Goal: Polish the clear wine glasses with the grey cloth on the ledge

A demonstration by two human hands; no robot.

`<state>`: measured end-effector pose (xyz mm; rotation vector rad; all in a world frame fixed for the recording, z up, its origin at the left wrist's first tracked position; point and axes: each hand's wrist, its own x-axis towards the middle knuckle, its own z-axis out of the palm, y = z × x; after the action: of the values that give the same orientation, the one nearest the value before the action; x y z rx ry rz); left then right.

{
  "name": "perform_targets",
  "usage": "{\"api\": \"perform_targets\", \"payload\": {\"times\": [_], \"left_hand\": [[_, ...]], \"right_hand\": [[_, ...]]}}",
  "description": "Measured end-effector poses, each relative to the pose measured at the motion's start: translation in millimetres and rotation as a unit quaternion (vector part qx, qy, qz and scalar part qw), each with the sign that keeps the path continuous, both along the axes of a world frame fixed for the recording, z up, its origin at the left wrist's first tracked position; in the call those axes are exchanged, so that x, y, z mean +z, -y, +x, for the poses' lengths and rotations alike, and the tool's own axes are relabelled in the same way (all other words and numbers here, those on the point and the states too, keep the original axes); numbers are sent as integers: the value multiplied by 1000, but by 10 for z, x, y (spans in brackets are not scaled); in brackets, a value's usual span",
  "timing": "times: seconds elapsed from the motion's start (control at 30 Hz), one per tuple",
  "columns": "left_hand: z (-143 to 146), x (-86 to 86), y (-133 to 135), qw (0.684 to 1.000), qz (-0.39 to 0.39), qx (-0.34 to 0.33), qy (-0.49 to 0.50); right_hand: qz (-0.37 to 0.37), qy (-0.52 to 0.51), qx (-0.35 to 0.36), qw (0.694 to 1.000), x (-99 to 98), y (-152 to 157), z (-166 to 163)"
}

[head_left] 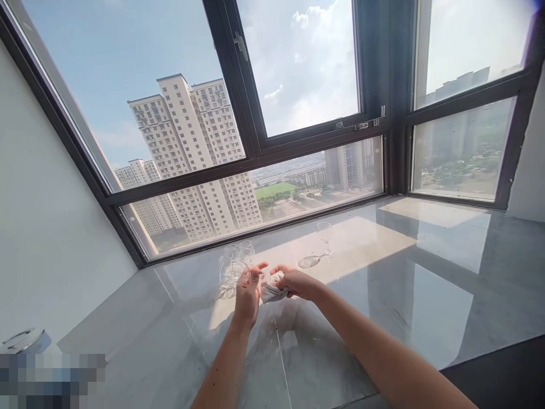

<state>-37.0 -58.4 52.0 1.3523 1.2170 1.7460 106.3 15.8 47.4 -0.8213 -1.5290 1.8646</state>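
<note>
My left hand (248, 295) is closed round the stem of a clear wine glass (232, 272), whose bowl points to the left. A pale cloth (275, 289) is bunched in my right hand (298, 283), pressed against the foot end of that glass. The foot itself is partly hidden by the cloth and fingers. Just behind the held glass stand several more clear glasses (246, 248), partly overlapped by it. Off to the right, a single stemmed glass (324, 236) stands upright on the glossy stone sill, its shadow falling to the left.
The wide grey marble-look sill (340, 318) carries strong reflections and sunlit patches. Dark window frames (255, 162) border it at the back, with a white wall (46, 199) on the left. A round metallic object (25, 341) sits at the lower left, beside a blurred-out patch.
</note>
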Motion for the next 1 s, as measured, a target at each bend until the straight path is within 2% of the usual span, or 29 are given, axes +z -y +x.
{"api": "perform_targets", "payload": {"times": [0.07, 0.13, 0.2, 0.27, 0.33, 0.4, 0.47, 0.5, 0.6, 0.67, 0.77, 0.9, 1.0], "left_hand": [[-49, -5, -18, 1000, 8, -1, 16], [-86, -10, -27, 1000, 2, 2, 11], [-88, -20, -24, 1000, -19, 9, -8], [-45, -35, -13, 999, -39, -1, -33], [34, -53, 1, 995, -60, -26, -74], [123, -74, 15, 987, -86, -43, -128], [195, -100, 23, 978, -112, -58, -164], [221, -115, 24, 975, -122, -66, -172], [290, -169, 3, 965, -154, -91, -191], [375, -208, -42, 958, -167, -107, -208], [640, -277, -195, 951, -167, -144, -217], [1157, -414, -584, 946, -148, -181, -225], [1479, -505, -931, 939, -86, -148, -297]], "right_hand": [[-25, -30, 44, 998, 59, -26, 91], [-28, -97, 35, 994, 132, -89, 181], [9, -165, -25, 986, 208, -174, 267], [75, -201, -139, 967, 277, -259, 358], [171, -185, -284, 925, 328, -326, 475], [295, -127, -406, 856, 351, -382, 644], [406, -60, -469, 782, 333, -447, 876], [441, -36, -485, 755, 306, -489, 1011], [464, 25, -532, 707, 162, -641, 1406], [439, 56, -550, 709, 52, -736, 1583], [394, 44, -573, 717, -35, -815, 1665], [376, -2, -588, 716, 29, -809, 1641], [346, -42, -618, 705, 112, -775, 1677]]}}
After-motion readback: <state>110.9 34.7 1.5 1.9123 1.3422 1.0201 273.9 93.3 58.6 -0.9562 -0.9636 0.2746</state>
